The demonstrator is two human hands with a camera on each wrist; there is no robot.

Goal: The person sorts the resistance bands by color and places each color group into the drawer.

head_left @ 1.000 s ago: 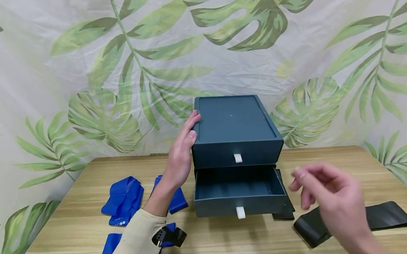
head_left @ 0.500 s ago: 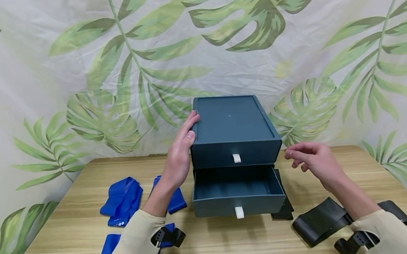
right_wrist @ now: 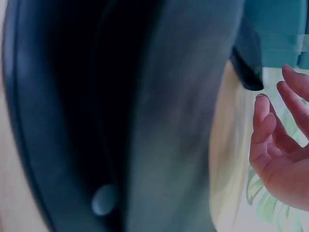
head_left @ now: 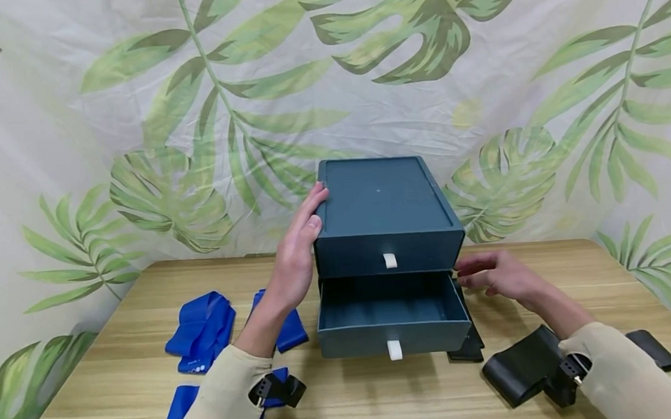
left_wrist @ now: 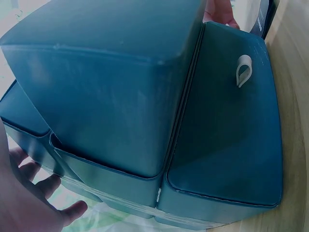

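A dark teal two-drawer box [head_left: 386, 197] stands mid-table, its lower drawer [head_left: 395, 339] pulled out with nothing visible inside. My left hand [head_left: 299, 256] rests with straight fingers along the upper left side of the box; its fingers also show beside the box in the left wrist view. Close to the right side, my right hand [head_left: 504, 277] reaches with loosely bent fingers, holding nothing visible. A folded black flat band [head_left: 468, 349] lies just below it, along the box. In the right wrist view, the right hand [right_wrist: 282, 159] is near a dark band end [right_wrist: 248, 63].
Another folded black band [head_left: 524, 364] lies under the right forearm. Left of the box are several blue flat bands [head_left: 204, 329], partly behind the left forearm. White loop pulls [head_left: 395, 350] mark the drawer fronts. A leaf-print cloth [head_left: 272, 111] hangs behind the wooden table [head_left: 121, 389].
My right hand has moved from the front right of the table forward and left, then down beside the box. The left hand and the drawers stay as they were.
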